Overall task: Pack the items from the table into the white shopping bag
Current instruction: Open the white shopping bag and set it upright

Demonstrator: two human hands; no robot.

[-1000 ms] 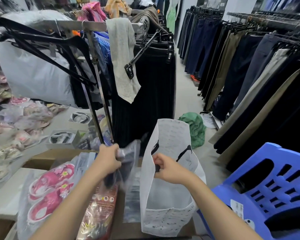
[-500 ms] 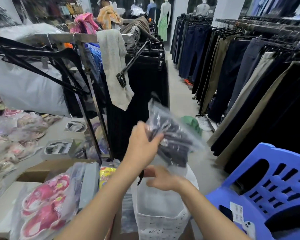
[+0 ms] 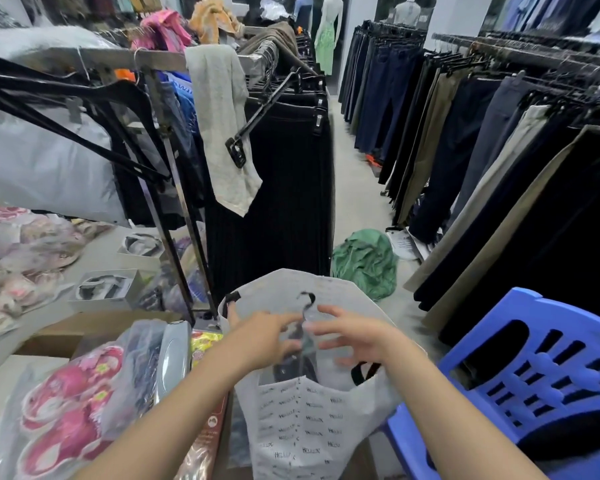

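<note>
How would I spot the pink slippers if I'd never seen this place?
Start at the white shopping bag at the bottom centre, then look left along the table. The pink slippers lie there in a clear plastic wrapper, the only bright pink flowered pair at the near edge.

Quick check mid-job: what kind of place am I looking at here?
Most likely a clothing shop. Long racks of hanging dark trousers line the aisle, dressed mannequins stand at the back, and plastic-wrapped pink children's sandals lie beside the white printed shopping bag.

Both hands, left hand (image 3: pixel 262 336) and right hand (image 3: pixel 355 336), over clear packet (image 3: pixel 300 355) inside white shopping bag (image 3: pixel 302 427).
</note>
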